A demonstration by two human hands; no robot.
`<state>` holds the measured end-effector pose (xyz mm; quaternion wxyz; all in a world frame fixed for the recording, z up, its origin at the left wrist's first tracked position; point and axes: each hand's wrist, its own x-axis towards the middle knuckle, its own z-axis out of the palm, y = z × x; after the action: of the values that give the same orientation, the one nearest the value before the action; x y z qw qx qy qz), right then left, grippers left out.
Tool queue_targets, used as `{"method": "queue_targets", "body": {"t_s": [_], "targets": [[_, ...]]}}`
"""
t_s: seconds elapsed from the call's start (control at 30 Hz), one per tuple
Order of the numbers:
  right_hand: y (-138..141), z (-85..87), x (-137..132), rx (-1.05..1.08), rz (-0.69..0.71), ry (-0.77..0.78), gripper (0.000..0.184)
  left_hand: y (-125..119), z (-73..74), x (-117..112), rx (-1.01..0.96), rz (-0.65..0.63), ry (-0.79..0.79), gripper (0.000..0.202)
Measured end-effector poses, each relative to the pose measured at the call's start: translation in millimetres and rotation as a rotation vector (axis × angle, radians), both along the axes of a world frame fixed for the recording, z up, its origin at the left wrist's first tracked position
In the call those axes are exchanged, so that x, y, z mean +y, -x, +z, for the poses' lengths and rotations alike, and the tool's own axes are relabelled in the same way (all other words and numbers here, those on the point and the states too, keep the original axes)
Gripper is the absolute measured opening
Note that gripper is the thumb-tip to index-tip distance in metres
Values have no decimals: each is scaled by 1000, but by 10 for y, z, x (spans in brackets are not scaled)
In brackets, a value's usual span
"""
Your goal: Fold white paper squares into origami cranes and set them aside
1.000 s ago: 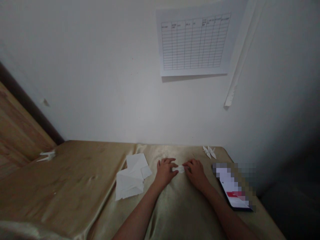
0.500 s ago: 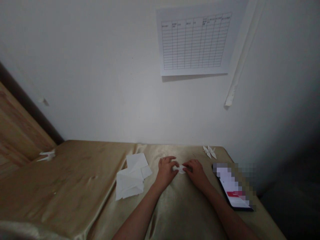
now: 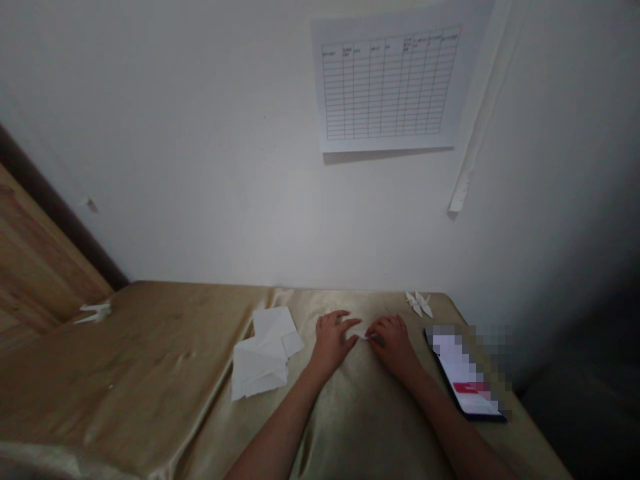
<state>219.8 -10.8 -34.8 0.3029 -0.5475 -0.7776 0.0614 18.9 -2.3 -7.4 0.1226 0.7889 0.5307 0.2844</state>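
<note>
A small folded piece of white paper (image 3: pixel 363 337) lies between my two hands, low over the cloth. My right hand (image 3: pixel 393 341) pinches its right end between thumb and fingers. My left hand (image 3: pixel 334 339) is at the paper's left end, its thumb tip close to it and its fingers spread apart. Whether the left thumb touches the paper I cannot tell. To the left of my left hand lie several sheets of white paper (image 3: pixel 260 367), overlapping and creased. Beyond my right hand are small folded paper cranes (image 3: pixel 419 304).
A gold cloth (image 3: pixel 150 360) covers the table, which meets the wall at the back. A phone (image 3: pixel 470 380) with a lit screen lies at the right edge. Another folded paper figure (image 3: pixel 94 313) sits far left. A printed chart (image 3: pixel 390 87) hangs on the wall.
My left fingers have opened away from the paper. My right hand has turned slightly and pinches the paper's right end; less of the paper shows now.
</note>
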Motion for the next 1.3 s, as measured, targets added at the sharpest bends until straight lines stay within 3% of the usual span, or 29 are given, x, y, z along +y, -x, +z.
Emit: {"method": "queue_targets", "body": {"t_s": [0.3, 0.7, 1.03, 1.3], "targets": [[-32, 100, -61, 36, 35, 106, 13, -18, -1, -34, 83, -1, 102, 9], [-33, 158, -104, -4, 49, 99, 14, -3, -37, -20, 73, -13, 116, 10], [-51, 169, -115, -104, 95, 19, 15, -20, -22, -19, 86, -105, 61, 12], [11, 147, -121, -58, 27, 115, 17, -22, -65, 4, 39, -78, 52, 8]]}}
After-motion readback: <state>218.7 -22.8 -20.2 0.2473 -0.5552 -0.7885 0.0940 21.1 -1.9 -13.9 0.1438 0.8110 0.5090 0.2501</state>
